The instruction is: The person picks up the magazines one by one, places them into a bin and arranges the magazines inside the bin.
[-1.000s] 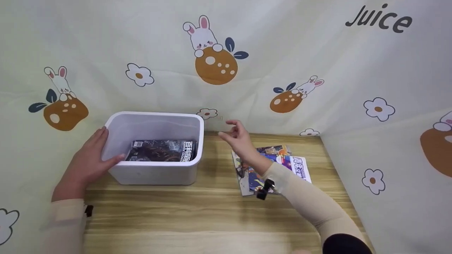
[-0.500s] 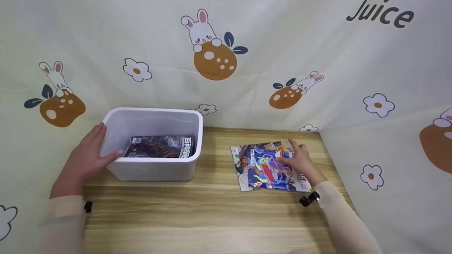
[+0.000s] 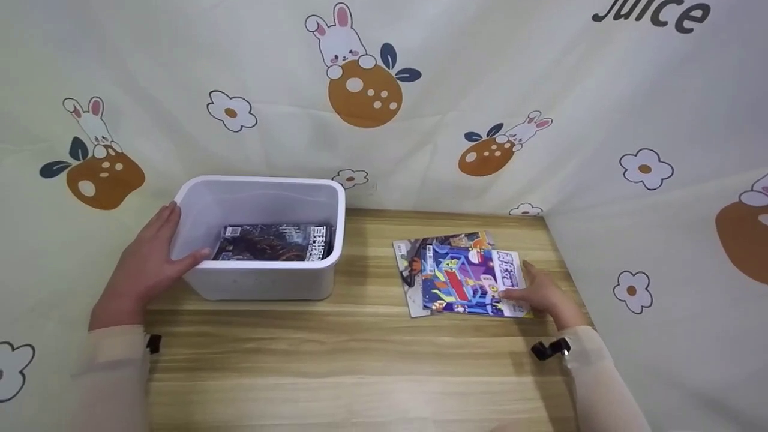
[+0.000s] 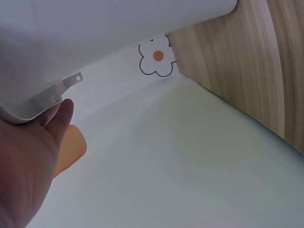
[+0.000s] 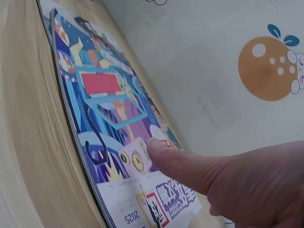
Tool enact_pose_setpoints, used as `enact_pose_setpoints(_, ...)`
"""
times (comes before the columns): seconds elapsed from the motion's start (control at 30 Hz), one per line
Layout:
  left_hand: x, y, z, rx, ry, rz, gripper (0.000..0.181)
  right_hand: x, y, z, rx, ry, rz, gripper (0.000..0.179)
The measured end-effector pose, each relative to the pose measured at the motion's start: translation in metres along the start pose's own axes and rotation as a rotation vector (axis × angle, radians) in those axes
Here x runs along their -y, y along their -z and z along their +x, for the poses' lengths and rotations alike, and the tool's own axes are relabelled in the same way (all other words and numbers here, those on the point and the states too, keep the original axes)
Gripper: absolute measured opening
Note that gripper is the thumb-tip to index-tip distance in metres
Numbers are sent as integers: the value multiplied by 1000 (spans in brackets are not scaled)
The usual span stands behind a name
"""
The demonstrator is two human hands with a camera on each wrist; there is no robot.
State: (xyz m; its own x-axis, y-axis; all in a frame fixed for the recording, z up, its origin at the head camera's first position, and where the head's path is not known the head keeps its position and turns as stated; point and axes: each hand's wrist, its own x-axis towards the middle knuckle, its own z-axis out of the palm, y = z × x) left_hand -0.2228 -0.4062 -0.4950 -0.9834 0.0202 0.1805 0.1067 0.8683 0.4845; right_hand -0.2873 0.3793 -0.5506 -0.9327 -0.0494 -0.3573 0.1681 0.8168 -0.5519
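Observation:
A white plastic bin stands on the left of the table, with a dark-covered magazine lying inside. My left hand grips the bin's left rim, thumb over the front left corner and fingers along the outer side. In the left wrist view, the fingers bend round the bin's edge. To the right lies a blue and purple magazine on top of a grey and orange one. My right hand is spread at its right edge, thumb touching the cover; its other fingers are mostly hidden in the right wrist view.
The wood-grain table ends at a pale cloth backdrop printed with rabbits, oranges and flowers, which rises behind and on both sides. Bare wood separates the bin from the magazines.
My right hand has moved from beside the bin to the magazines, then slid right to the top one's right edge. The left hand keeps its grip on the bin.

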Motion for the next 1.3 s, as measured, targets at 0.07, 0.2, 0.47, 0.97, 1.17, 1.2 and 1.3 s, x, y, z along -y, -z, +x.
enact_pose_setpoints(0.07, -1, 0, 2, -2, -3, -5, 115, 4, -1, 0, 15, 12, 3, 134)
enact_pose_setpoints(0.2, -2, 2, 5, -3, -7, -9, 116, 8, -6, 4, 13, 17, -8, 138)
enact_pose_setpoints(0.47, -4, 6, 4, -23, -34, -30, 113, 4, -14, 12, -25, 31, 38, 140)
enact_pose_setpoints(0.97, -3, 3, -2, -3, 5, -19, 115, -22, -13, 21, 27, 43, 306, 127)
enact_pose_setpoints(1.17, -3, 2, -3, 0, 0, -20, 115, -45, -7, 24, 35, 71, 336, 96)
enact_pose_setpoints(1.2, -3, 2, -3, -1, 0, -19, 115, -48, -6, 24, 35, 73, 333, 93)
enact_pose_setpoints(1.3, -3, 0, -2, -6, 2, -22, 116, -54, -2, 24, 49, 63, 361, 89)
